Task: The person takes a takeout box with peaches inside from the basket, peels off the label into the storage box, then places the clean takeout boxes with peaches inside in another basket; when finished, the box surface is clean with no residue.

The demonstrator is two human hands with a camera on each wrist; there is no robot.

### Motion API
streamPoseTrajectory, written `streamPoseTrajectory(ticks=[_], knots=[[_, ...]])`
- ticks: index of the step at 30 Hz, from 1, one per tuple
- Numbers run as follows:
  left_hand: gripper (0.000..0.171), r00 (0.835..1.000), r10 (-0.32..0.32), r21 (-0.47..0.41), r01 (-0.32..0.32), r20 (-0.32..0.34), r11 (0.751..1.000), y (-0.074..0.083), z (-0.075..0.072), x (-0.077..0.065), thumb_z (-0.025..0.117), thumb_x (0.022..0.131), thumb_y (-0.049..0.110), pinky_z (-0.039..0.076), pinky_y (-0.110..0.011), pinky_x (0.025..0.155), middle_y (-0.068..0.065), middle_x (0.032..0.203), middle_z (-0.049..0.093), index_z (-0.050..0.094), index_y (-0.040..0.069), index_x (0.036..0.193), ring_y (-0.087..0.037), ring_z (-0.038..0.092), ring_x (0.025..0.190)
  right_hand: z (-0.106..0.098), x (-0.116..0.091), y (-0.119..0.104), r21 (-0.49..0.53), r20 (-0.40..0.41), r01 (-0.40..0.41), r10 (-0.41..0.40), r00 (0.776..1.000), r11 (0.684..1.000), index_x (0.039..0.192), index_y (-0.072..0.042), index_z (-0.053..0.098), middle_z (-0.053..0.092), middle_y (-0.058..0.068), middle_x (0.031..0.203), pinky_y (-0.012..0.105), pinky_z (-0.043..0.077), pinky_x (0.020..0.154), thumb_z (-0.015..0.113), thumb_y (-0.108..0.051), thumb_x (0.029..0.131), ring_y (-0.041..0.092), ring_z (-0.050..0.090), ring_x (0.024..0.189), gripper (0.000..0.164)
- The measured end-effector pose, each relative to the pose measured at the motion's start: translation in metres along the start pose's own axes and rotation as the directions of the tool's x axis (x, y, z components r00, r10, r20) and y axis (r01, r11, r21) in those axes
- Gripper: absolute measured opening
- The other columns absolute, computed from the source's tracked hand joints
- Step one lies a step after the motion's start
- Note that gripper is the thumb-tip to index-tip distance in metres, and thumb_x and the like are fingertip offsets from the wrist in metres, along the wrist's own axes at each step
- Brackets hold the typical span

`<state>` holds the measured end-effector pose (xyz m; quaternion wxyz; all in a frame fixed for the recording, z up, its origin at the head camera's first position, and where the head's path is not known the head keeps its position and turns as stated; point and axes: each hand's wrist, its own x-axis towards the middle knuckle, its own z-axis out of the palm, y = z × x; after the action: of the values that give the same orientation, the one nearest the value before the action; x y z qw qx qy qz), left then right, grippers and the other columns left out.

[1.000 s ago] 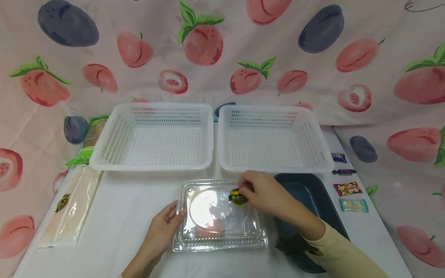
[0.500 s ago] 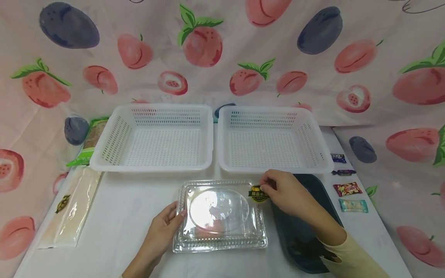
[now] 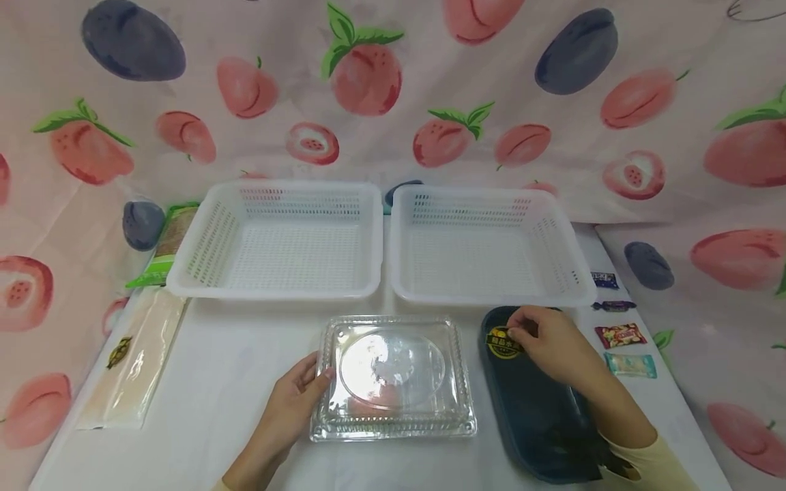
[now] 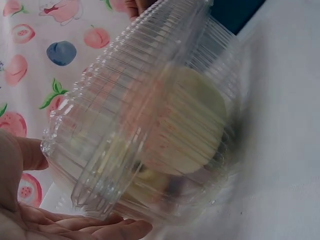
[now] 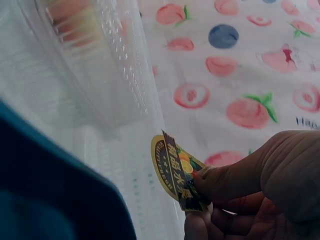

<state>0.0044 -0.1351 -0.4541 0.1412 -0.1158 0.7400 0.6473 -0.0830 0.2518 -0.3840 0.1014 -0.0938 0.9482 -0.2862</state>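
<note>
My right hand point(image 3: 557, 344) pinches a black-and-gold sticker point(image 5: 176, 171) between thumb and fingers. In the head view this sticker is above the far end of a dark blue tray point(image 3: 528, 409). On the white table, a lidded clear plastic fruit box point(image 3: 396, 416) stands in front of me. My left hand point(image 3: 293, 402) holds its left side, thumb on the lid edge and fingers along the side. Inside the box the left wrist view shows a pale, reddish round fruit point(image 4: 192, 122) and smaller yellowish and dark pieces, blurred through the plastic.
Two white perforated baskets point(image 3: 276, 293) point(image 3: 491, 299) stand side by side behind the box. At left lie a green-edged packet point(image 3: 168, 242) and a pale clear-wrapped pack point(image 3: 132, 361) with a dark sticker. Several small wrapped candies point(image 3: 620, 335) line the right edge.
My right hand has carried the sticker rightward, off the box lid and over to the dark tray. The left hand keeps its hold on the box. The head view has shifted slightly.
</note>
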Motion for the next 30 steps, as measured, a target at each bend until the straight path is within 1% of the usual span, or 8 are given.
streamPoseTrajectory(ticks=[4, 6, 9, 12, 15, 20, 25, 30], knots=[[0.07, 1.0, 0.028, -0.007, -0.028, 0.003, 1.0, 0.007, 0.0, 0.0, 0.061, 0.107, 0.025, 0.055, -0.035, 0.105, -0.031, 0.156, 0.045, 0.029, -0.012, 0.157, -0.042, 0.055, 0.139, -0.012, -0.004, 0.017, -0.024, -0.01, -0.046, 0.045, 0.999, 0.999, 0.102, -0.004, 0.071, 0.069, 0.005, 0.091, 0.026, 0.046, 0.062, 0.067, -0.008, 0.1, 0.017, 0.056, 0.079, 0.006], [0.069, 0.999, 0.036, -0.01, -0.036, -0.002, 0.999, 0.01, -0.001, 0.0, 0.061, 0.106, 0.025, 0.055, -0.035, 0.105, -0.03, 0.156, 0.045, 0.029, -0.011, 0.157, -0.041, 0.054, 0.139, -0.016, -0.006, 0.025, -0.038, -0.02, -0.056, 0.055, 0.998, 0.998, 0.103, -0.003, 0.071, 0.069, 0.006, 0.092, 0.027, 0.045, 0.062, 0.067, -0.008, 0.1, 0.018, 0.056, 0.079, 0.007], [0.071, 0.999, 0.036, -0.012, -0.036, -0.003, 0.999, 0.01, -0.001, 0.0, 0.061, 0.106, 0.025, 0.054, -0.035, 0.106, -0.03, 0.157, 0.044, 0.028, -0.011, 0.158, -0.042, 0.052, 0.141, -0.019, -0.009, 0.034, -0.053, -0.015, -0.072, 0.071, 0.997, 0.996, 0.103, -0.002, 0.07, 0.069, 0.006, 0.091, 0.028, 0.045, 0.062, 0.067, -0.009, 0.101, 0.018, 0.055, 0.079, 0.007], [0.071, 1.0, 0.016, -0.018, -0.016, 0.008, 1.0, 0.007, 0.0, 0.0, 0.062, 0.106, 0.025, 0.053, -0.036, 0.106, -0.031, 0.157, 0.044, 0.028, -0.011, 0.157, -0.043, 0.052, 0.141, -0.019, -0.012, 0.042, -0.073, 0.001, -0.092, 0.092, 0.996, 0.993, 0.101, -0.002, 0.07, 0.067, 0.003, 0.087, 0.028, 0.044, 0.062, 0.067, -0.009, 0.1, 0.017, 0.054, 0.076, 0.007], [0.071, 1.0, 0.013, -0.021, -0.013, 0.021, 1.0, 0.004, 0.002, 0.0, 0.062, 0.106, 0.025, 0.051, -0.038, 0.109, -0.032, 0.157, 0.043, 0.028, -0.012, 0.157, -0.043, 0.05, 0.142, -0.016, -0.013, 0.05, -0.09, 0.016, -0.103, 0.105, 0.994, 0.991, 0.1, -0.002, 0.07, 0.066, 0.002, 0.085, 0.03, 0.044, 0.062, 0.068, -0.009, 0.1, 0.017, 0.054, 0.075, 0.007], [0.07, 1.0, 0.02, -0.019, -0.02, 0.014, 1.0, 0.003, 0.003, 0.0, 0.061, 0.107, 0.026, 0.047, -0.04, 0.111, -0.031, 0.157, 0.043, 0.029, -0.012, 0.156, -0.043, 0.048, 0.144, -0.006, -0.013, 0.056, -0.085, 0.035, -0.091, 0.094, 0.995, 0.992, 0.098, -0.003, 0.07, 0.066, 0.001, 0.082, 0.028, 0.043, 0.058, 0.067, -0.007, 0.099, 0.016, 0.053, 0.071, 0.006], [0.069, 1.0, 0.008, -0.016, -0.008, -0.003, 1.0, 0.002, 0.003, 0.001, 0.061, 0.106, 0.025, 0.052, -0.037, 0.108, -0.031, 0.155, 0.046, 0.031, -0.013, 0.156, -0.042, 0.053, 0.141, 0.008, -0.007, 0.055, -0.069, 0.09, -0.087, 0.093, 0.992, 0.994, 0.094, -0.003, 0.07, 0.065, 0.001, 0.079, 0.027, 0.043, 0.055, 0.066, -0.005, 0.098, 0.015, 0.053, 0.067, 0.006], [0.069, 1.0, -0.001, -0.037, 0.001, -0.006, 0.999, 0.0, 0.002, 0.003, 0.063, 0.106, 0.026, 0.057, -0.033, 0.103, -0.031, 0.154, 0.048, 0.032, -0.011, 0.156, -0.041, 0.058, 0.136, 0.02, 0.001, 0.056, -0.081, 0.135, -0.102, 0.112, 0.984, 0.991, 0.092, -0.003, 0.07, 0.064, 0.002, 0.079, 0.03, 0.045, 0.058, 0.066, -0.004, 0.097, 0.016, 0.054, 0.069, 0.006]])
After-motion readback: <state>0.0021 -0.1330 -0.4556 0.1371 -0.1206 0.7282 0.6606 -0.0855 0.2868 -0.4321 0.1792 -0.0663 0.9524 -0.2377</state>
